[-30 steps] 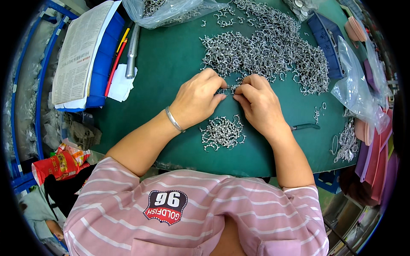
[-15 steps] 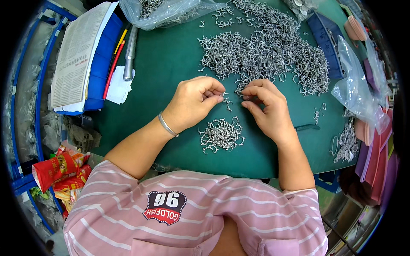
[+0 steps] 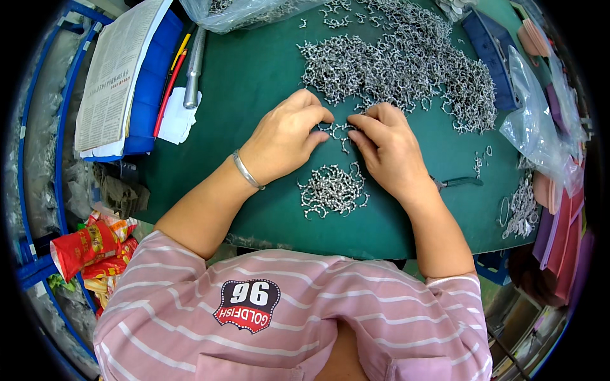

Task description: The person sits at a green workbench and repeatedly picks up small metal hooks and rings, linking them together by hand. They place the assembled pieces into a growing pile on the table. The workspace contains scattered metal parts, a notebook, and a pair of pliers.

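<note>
Head view: fingers (image 3: 318, 117) hide clips (image 3: 337, 130).

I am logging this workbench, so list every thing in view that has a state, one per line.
Left hand: fingers curled, fingertips on small silver metal clips.
Right hand: fingers bent, pinching at the same clips.
Large heap of silver metal clips: loose, spread over the green mat.
Small pile of silver clips: gathered near the wrists.
Clear plastic bag: crumpled, lying at the right.
Folded newspaper: lying flat on a blue tray.

The head camera is looking steeply down at the green bench (image 3: 254, 82) from close above, forearms entering from six o'clock.
</note>
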### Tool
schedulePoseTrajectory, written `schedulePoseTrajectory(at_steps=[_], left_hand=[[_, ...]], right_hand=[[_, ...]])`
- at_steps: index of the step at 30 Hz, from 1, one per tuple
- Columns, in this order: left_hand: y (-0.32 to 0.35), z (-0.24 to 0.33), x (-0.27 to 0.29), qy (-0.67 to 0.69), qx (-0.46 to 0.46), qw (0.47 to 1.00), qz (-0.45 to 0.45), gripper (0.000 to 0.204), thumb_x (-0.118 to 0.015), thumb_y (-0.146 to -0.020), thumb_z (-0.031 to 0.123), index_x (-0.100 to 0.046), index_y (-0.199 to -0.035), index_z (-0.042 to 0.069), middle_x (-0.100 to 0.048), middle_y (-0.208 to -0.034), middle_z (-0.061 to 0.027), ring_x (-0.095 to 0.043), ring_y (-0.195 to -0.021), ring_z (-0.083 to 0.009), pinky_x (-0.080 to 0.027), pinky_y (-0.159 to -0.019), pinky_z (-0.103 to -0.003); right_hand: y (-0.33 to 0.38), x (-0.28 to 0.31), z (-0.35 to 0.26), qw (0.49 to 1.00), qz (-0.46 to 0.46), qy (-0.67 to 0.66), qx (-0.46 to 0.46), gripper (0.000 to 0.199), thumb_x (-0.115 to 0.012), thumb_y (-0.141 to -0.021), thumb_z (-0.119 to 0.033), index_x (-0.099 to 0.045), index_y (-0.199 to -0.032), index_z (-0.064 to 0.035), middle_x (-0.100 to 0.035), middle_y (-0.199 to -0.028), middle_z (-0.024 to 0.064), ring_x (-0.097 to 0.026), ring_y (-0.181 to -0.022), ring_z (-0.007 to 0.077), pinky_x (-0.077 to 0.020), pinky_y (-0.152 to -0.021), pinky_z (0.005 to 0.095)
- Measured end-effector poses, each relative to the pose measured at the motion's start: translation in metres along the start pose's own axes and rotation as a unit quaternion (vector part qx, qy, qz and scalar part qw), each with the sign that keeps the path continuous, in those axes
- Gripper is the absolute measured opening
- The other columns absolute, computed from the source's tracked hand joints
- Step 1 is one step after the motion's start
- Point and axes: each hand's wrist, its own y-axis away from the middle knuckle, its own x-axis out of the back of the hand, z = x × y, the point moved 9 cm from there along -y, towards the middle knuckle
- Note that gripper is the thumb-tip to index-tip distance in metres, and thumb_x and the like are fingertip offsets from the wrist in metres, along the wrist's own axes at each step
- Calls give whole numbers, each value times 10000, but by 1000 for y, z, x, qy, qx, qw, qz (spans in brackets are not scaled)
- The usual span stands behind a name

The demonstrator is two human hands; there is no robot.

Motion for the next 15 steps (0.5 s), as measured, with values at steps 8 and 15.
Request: schedulePoseTrajectory(at_steps=[8,15], left_hand=[[0,5,4,-46,-41,998,32,138,-671,-758,-11,-640,-891,8,-582,-819,-103,-604,-714,-232,-490,-631,-304],[3,-24,-5,146,149,978,23,118,-631,-830,15,-658,-942,-5,-612,-812,-34,-593,-681,-74,-485,-612,-220]], right_hand=[[0,12,5,995,50,-78,-23,161,-672,-735,19,-626,-885,-15,-606,-837,119,-605,-760,291,-492,-668,347],[4,16,7,996,32,-84,-23,160,-673,-720,61,-651,-861,-10,-617,-819,111,-616,-704,274,-499,-624,322]])
